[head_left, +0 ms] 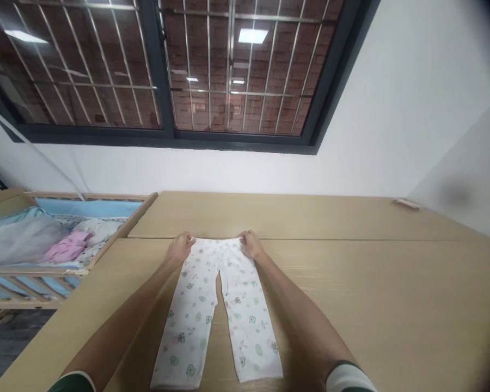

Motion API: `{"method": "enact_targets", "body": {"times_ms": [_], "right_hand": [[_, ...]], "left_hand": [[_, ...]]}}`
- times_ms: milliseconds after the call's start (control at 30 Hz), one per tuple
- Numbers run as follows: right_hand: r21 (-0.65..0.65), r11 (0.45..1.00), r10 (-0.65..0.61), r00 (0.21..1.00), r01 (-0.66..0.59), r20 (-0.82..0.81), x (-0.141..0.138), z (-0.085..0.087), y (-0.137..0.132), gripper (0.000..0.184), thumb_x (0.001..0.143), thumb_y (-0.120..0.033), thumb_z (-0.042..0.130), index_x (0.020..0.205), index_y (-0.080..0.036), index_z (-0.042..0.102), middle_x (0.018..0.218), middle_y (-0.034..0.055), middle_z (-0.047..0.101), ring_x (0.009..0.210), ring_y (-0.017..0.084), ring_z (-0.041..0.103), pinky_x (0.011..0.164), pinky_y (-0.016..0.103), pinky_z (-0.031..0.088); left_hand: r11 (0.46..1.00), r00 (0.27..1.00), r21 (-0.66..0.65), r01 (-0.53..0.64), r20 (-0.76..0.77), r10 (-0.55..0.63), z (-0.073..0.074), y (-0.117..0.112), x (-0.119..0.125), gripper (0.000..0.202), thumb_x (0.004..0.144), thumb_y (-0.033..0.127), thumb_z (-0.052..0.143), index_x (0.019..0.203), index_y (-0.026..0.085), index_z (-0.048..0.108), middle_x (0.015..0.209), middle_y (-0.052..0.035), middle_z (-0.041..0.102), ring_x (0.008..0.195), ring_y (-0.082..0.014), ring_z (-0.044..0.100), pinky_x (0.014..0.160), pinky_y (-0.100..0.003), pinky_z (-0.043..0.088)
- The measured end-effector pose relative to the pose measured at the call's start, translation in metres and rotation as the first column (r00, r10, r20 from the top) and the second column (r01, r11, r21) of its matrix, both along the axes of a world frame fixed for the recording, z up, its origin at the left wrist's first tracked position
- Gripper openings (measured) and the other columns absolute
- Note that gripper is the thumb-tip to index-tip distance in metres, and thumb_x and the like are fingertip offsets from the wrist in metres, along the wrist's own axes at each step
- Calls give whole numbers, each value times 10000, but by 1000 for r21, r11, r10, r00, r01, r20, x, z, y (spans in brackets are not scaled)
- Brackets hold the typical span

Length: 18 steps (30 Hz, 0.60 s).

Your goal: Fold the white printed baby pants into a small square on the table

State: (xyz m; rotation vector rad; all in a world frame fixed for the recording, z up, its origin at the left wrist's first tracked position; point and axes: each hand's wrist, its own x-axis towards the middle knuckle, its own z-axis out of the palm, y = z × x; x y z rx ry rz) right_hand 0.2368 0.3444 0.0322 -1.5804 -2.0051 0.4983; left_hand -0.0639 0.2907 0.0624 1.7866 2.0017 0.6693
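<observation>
- One pair of pants (196, 305): white cloth, small scattered print of green animal faces and leaf-like shapes, with touches of pink and darker figures; surface mostly smooth, a crease running down from the crotch on the right leg.
- Position of pants: spread on the worktop (375, 310), nearer its left edge than its far right corner; waist at the seam that runs parallel to the far edge.
- Direction: waist toward the far edge, hems toward the person; long axis runs from the far edge to the person, roughly square to that edge. Legs parted, the gap widening from crotch to hems, bare worktop showing between.
- Left hand (180, 249): fingers pinched on the left corner of the waist.
- Right hand (251, 246): fingers pinched on the right corner of the waist; the waist is stretched straight between both hands.
- Two cuffs (347, 377), green and white, one on each arm.
- One worktop: tan, far edge along the white wall (416, 87).
- One small pale item (407, 203), at the far right corner of the worktop; too small to identify.
- One crib (24, 270), wooden, blue lining, beside the worktop's left edge; inside, a pink cloth (69, 246) among pale bedding.
- One window (168, 103), dark frame, metal bars, above the far edge.
</observation>
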Motion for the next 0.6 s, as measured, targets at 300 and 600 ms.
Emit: {"method": "enact_targets", "body": {"times_ms": [300,600], "right_hand": [[-75,997,-33,999,33,-5,4,-10,28,181,876,-56,573,1002,-147,664,1001,48,647,941,150,590,882,228,424],[-232,973,-36,998,22,-59,7,11,34,76,845,-184,695,890,-151,644,832,14,677,754,122,601,689,192,424]], "left_hand": [[999,995,39,-2,-98,6,26,-10,36,215,979,226,431,1121,154,575,1260,-191,604,1226,-304,521,966,-390,384],[785,785,-120,608,-58,-617,20,-165,175,492,889,672,512,820,217,687,765,-98,690,732,-281,667,711,-403,485]]}}
